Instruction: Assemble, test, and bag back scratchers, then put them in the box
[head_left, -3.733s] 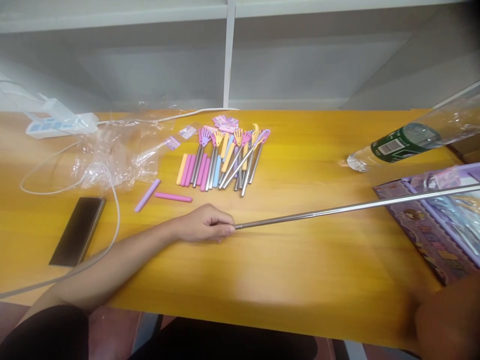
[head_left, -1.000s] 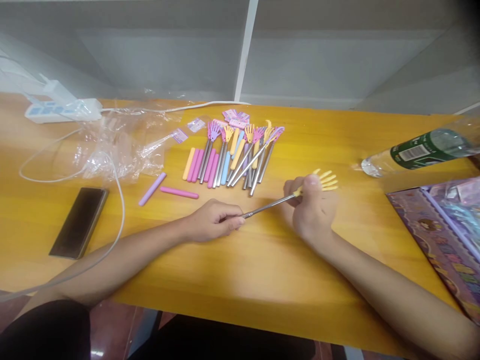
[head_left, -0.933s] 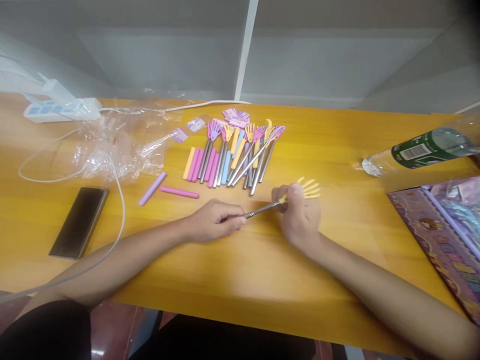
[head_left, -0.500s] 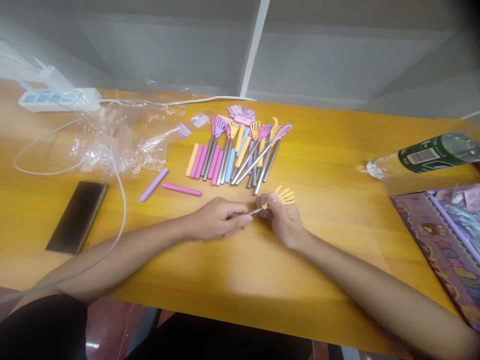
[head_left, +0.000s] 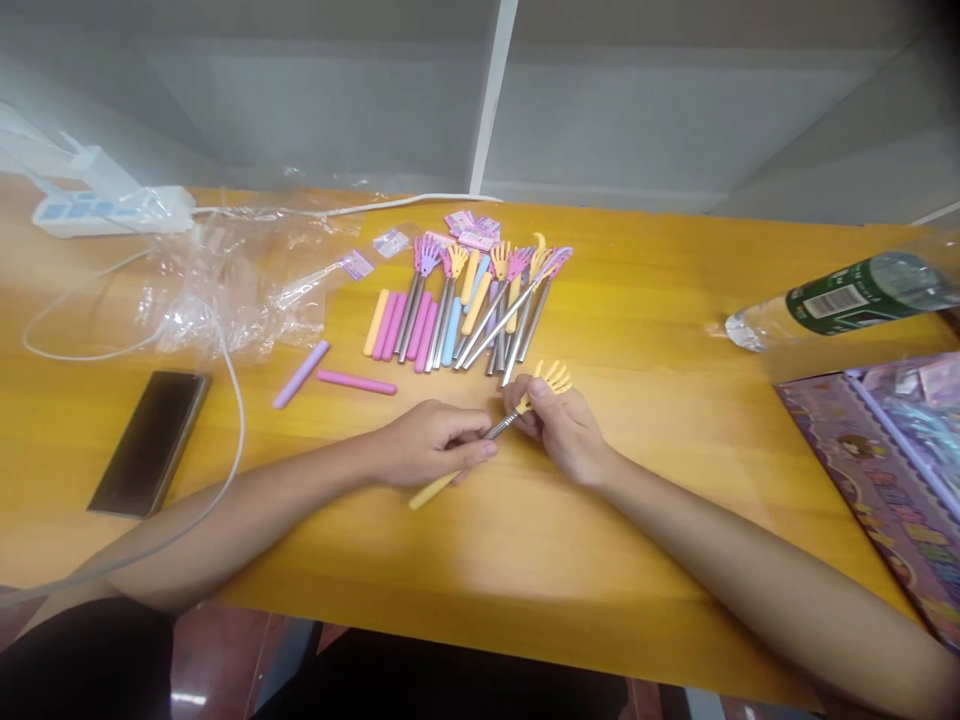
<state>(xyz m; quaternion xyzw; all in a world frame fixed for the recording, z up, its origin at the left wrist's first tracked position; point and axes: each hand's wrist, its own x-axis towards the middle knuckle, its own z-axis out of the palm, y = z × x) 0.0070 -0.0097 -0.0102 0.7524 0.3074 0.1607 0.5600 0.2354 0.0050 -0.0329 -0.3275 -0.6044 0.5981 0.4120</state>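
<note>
Head view: two hands, left [head_left: 435, 443] and right [head_left: 564, 428], each grip pinching one yellow scratcher [head_left: 498, 430].

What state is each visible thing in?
Yellow hand-shaped metal-shafted scratcher: collapsed, held by left hand and right hand.
Black rectangular phone: flat, screen dark.
Purple printed cardboard box: open, holding packets.
Clear thin plastic wrappers: crumpled.
White oblong power strip: adapter plugged in.
Clear green-labelled plastic bottle: top out of view.
</note>
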